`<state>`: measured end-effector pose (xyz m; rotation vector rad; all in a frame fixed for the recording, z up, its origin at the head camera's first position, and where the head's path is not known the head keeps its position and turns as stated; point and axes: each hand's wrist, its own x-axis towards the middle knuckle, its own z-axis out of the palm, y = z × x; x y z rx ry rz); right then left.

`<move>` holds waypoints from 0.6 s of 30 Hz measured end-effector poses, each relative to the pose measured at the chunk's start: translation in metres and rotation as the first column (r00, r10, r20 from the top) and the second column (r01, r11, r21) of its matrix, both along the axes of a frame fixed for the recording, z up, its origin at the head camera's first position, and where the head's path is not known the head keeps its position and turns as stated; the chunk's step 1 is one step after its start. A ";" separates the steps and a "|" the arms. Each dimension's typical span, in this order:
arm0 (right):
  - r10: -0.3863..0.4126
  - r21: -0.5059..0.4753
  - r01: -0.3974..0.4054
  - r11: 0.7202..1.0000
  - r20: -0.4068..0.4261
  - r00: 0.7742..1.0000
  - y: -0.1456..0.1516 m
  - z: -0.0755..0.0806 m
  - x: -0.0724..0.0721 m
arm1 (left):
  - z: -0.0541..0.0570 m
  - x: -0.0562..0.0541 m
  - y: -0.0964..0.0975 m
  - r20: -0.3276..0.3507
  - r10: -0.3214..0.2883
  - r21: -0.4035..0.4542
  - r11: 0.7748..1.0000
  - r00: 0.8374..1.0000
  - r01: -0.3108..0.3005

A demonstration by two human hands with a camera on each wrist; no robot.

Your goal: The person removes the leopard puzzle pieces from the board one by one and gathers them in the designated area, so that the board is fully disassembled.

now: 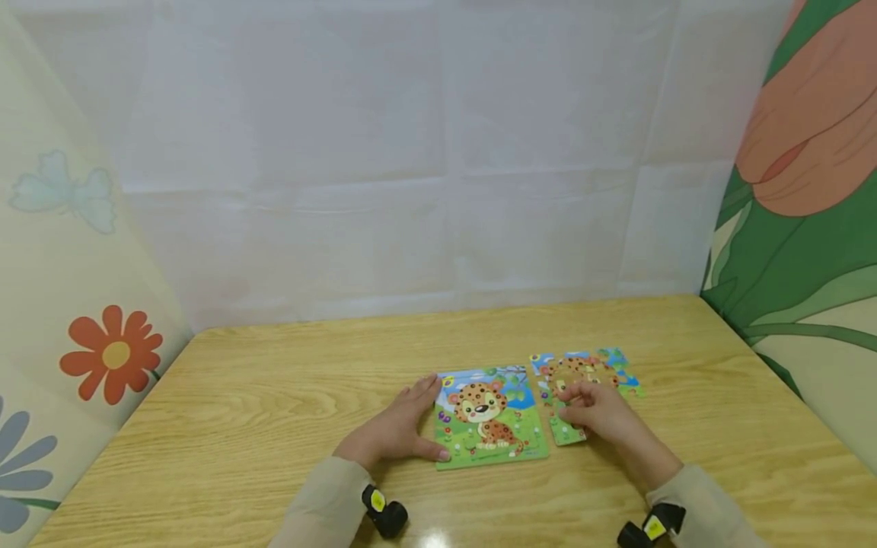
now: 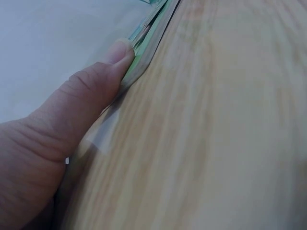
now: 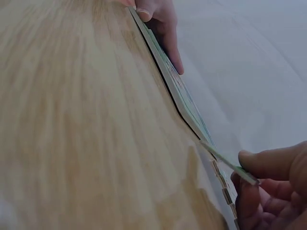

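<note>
A square puzzle board (image 1: 488,415) with a leopard picture lies on the wooden table. My left hand (image 1: 400,426) spans its left side, straight thumb on the near corner and fingers by the far corner. In the left wrist view the thumb (image 2: 98,79) presses against the board's green edge. To the right lies a second leopard picture (image 1: 578,369) made of interlocking pieces, its lower right part hidden by my right hand (image 1: 603,415). Thumb and fingers of that hand pinch a thin green-topped puzzle piece (image 3: 235,168), which appears tilted beside the board in the right wrist view.
The wooden tabletop (image 1: 274,396) reaches back to a white cloth backdrop (image 1: 384,167). Flower-printed panels stand at the left (image 1: 82,274) and right (image 1: 815,251). Dark wrist cameras (image 1: 385,514) sit by both sleeves.
</note>
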<state>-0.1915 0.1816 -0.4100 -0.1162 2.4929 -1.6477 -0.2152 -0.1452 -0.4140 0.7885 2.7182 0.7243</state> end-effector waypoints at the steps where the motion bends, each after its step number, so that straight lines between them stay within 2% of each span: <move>1: -0.012 0.025 0.012 1.000 -0.002 1.000 -0.001 -0.001 0.000 | 0.000 0.000 0.000 -0.001 -0.001 0.003 1.000 1.000 0.001; 5: -0.052 0.114 0.055 0.992 -0.028 0.998 -0.003 -0.002 0.001 | 0.000 0.000 -0.001 0.002 -0.003 0.009 1.000 1.000 0.003; 12: -0.066 0.290 0.109 0.951 -0.154 0.986 -0.007 -0.001 0.003 | 0.001 0.001 -0.001 0.004 0.003 0.004 1.000 1.000 -0.003; 18: -0.068 0.334 0.126 0.934 -0.182 0.981 -0.008 -0.001 0.004 | 0.002 0.000 0.000 -0.001 0.011 -0.003 1.000 1.000 -0.011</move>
